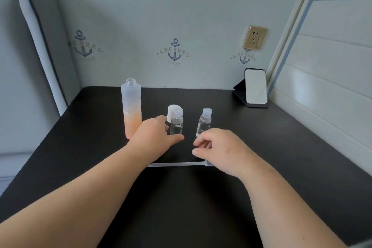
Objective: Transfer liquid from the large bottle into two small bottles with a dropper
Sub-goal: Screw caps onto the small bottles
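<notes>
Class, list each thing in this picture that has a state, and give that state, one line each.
Large bottle: upright, uncapped, partly full.
White cap: off, standing on table.
Left small bottle: upright, left hand at it.
Right small bottle: upright, capped, liquid inside.
Dropper: lying flat, unheld.
Right hand: loosely curled, empty.
Mirror: propped up.

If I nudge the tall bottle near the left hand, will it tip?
Probably fairly easily: the tall bottle is narrow and stands upright. Its neck is uncapped, so tipping would likely spill. The orange tint sits only in its lower part, which may steady it somewhat.
</notes>
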{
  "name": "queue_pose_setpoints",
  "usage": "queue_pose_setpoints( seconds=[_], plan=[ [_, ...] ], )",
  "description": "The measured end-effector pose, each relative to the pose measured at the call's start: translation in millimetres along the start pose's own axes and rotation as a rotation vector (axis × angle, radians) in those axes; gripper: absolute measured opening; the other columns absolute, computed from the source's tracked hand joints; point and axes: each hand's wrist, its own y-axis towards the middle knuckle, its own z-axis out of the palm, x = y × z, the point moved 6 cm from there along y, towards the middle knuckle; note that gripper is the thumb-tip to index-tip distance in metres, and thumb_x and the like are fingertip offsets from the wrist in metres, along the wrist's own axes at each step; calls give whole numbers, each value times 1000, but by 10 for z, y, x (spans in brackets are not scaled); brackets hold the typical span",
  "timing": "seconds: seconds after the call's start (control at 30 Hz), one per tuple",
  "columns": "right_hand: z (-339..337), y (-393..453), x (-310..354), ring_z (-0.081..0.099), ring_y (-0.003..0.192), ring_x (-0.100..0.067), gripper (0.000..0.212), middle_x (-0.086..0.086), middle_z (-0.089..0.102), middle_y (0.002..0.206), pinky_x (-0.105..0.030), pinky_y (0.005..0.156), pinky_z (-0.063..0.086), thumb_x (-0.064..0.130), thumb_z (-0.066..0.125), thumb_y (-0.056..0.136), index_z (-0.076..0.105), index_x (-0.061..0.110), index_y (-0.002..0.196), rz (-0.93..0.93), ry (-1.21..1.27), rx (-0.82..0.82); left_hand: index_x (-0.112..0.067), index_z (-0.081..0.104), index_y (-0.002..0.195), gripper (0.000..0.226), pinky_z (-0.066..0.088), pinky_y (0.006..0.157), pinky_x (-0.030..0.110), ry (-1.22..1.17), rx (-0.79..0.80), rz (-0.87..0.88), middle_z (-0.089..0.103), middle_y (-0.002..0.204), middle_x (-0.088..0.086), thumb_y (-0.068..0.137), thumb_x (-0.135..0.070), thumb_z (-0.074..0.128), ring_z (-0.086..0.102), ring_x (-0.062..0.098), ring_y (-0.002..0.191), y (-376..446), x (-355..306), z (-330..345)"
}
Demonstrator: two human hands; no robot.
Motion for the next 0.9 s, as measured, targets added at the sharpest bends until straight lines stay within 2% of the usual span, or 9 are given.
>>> queue_pose_setpoints(
  seconds=[0.1,0.2,0.3,0.37,0.47,0.7,0.8,0.9],
  plan=[
    [83,-101,-40,62,92,-2,24,16,62,99,-28,88,54,44,79,81,71,36,103,3,-85,43,-17,56,134,60,45,80,24,22,-20,-2,61,104,-12,87,-52,69,57,9,95,-117,0,-145],
    [133,-197,-55,59,95,-3,29,15,57,101,-24,87,50,39,81,81,72,33,107,20,-115,25,-22,57,134,51,47,80,23,-27,-53,8,61,103,-16,92,-47,67,59,6,93,-287,23,-350],
    [146,-305,-78,56,90,-3,15,12,53,98,-21,78,43,35,78,86,72,31,100,40,-136,-32,-26,65,118,29,44,69,17,-119,-158,17,63,90,-20,94,-43,66,60,1,83,-519,99,-596],
    [147,-367,-83,55,88,-5,4,11,53,96,-21,72,39,33,74,90,71,31,90,56,-146,-63,-28,68,103,17,43,62,16,-204,-171,-42,67,80,-16,95,-42,64,64,4,74,-657,176,-697],
    [151,-431,-98,54,86,-7,9,9,53,93,-21,68,38,29,69,93,68,28,84,57,-154,-89,-25,69,87,20,42,57,20,-362,-142,-133,69,65,-13,98,-40,61,65,-1,59,-813,283,-724],
    [17,-484,-273,58,84,-6,16,11,58,92,-19,68,40,26,63,96,60,33,81,78,-136,-100,-26,72,86,25,52,67,31,-513,-100,-225,73,74,-10,100,-41,57,66,5,59,-960,468,-610],
    [-33,-468,-393,58,82,-1,14,14,61,90,-16,66,39,27,61,97,63,38,87,97,-52,-79,-30,73,87,23,54,67,30,-508,-66,-227,75,79,-6,99,-42,58,68,8,65,-999,484,-512],
    [-48,-441,-482,57,83,-1,15,15,62,93,-18,66,40,32,56,100,66,39,93,100,-3,-1,-34,72,94,17,52,63,23,-470,-36,-211,75,86,-14,99,-42,57,70,6,72,-1030,457,-444]
  ],
)
